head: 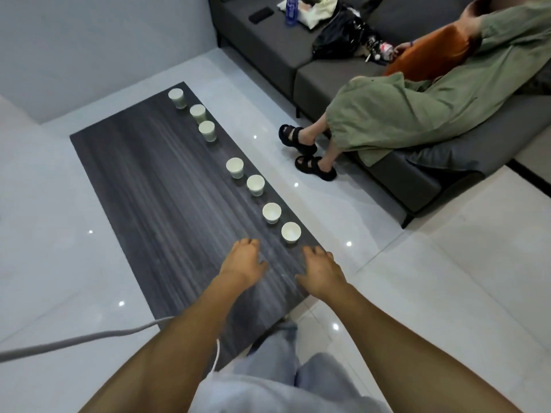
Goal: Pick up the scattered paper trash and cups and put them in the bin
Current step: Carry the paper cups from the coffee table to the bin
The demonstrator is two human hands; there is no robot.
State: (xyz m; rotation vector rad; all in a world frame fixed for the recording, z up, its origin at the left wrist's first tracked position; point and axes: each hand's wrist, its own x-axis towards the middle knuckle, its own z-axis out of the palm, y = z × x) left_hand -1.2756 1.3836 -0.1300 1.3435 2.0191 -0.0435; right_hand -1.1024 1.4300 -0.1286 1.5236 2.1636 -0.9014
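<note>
Here, white cable [74, 338] trails over floor at far left. Our left hand [243, 260] hovers low over dark bench [143, 180], grip relaxed, fingers loosely spread, holding nothing. Seven paper cups [271, 212] line bench's right edge, upright, empty, nearest cup [290, 231] just beyond our right hand [320, 271], likewise spread, empty. We judge cups light, thin, crushable: pinch rim or wrap wall gently, maybe nest. No bin in view. Seated person [402, 114] on sofa [268, 34] at right, well apart.
</note>
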